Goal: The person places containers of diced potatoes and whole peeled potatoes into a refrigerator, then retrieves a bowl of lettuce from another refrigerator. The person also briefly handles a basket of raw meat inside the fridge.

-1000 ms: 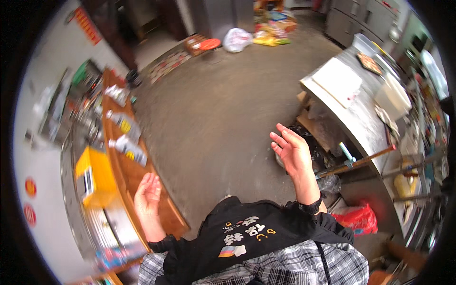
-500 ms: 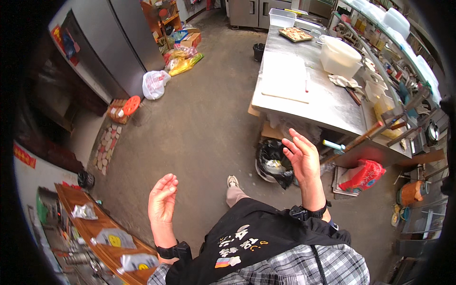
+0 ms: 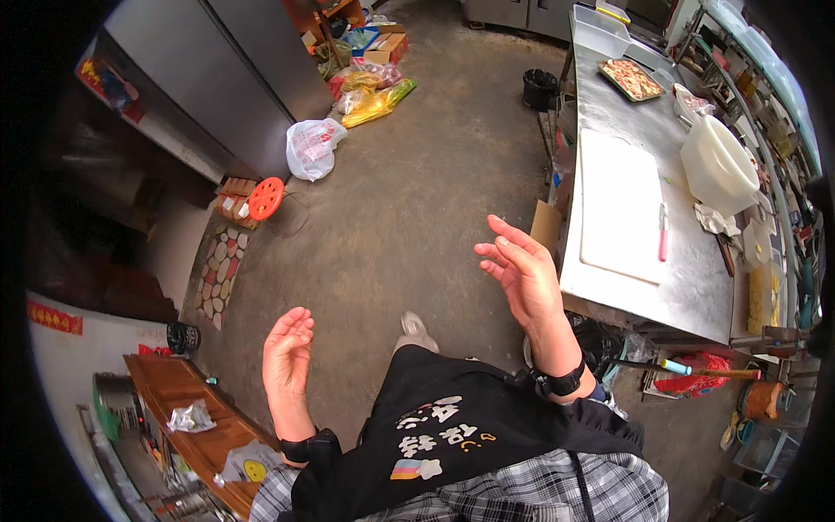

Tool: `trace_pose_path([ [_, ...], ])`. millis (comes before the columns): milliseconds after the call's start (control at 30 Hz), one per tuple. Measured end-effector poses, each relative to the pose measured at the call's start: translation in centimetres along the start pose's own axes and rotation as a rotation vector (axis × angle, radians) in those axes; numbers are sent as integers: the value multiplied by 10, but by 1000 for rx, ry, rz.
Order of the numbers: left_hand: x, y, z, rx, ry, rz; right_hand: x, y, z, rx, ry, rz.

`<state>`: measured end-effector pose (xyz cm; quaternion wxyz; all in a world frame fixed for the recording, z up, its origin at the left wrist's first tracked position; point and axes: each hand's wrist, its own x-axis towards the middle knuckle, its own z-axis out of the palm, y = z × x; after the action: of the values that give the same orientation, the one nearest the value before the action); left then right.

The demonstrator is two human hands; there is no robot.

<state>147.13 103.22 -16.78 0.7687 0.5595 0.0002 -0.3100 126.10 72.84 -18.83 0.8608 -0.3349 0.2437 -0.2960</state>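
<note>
Both of my hands are raised over the grey floor, holding nothing. My left hand (image 3: 285,358) is up at the left with its fingers loosely bent and the palm inward, nearest to the wooden cabinet top (image 3: 165,383). To the right, my right hand (image 3: 522,274) has its fingers apart and slightly curled, close to the near left corner of the metal worktable (image 3: 609,291) but not visibly touching it. On that table lie a white cutting board (image 3: 617,204) and a pink-handled knife (image 3: 664,233) along the board's right edge.
Farther along the table are a tray of food pieces (image 3: 631,79), a white tub (image 3: 718,165) and a clear bin (image 3: 600,33). A white plastic bag (image 3: 314,149), yellow bags (image 3: 374,104) and an orange stool (image 3: 266,199) stand along the left. A black bucket (image 3: 540,89) sits ahead.
My view has turned and moved forward, so the worktable now sits farther right and nearer. My right hand has shifted left in view, its fingers more curled. Both hands stay without anything in them.
</note>
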Motion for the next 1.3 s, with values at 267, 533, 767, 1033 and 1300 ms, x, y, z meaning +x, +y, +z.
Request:
trace_pose_path([
  [267, 275, 37, 22, -60, -131, -130, 189, 8, 39, -34, 344, -63],
  [533, 510, 147, 123, 107, -337, -100, 352, -46, 119, -34, 303, -244],
  [767, 640, 113, 218, 95, -544, -299, 489, -72, 57, -80, 631, -199],
  [1033, 823, 126, 329, 214, -228, -236, 766, -148, -13, 3, 500, -127],
  [1300, 966, 141, 426, 159, -89, -143, 1026, -242, 63, -194, 34, -112],
])
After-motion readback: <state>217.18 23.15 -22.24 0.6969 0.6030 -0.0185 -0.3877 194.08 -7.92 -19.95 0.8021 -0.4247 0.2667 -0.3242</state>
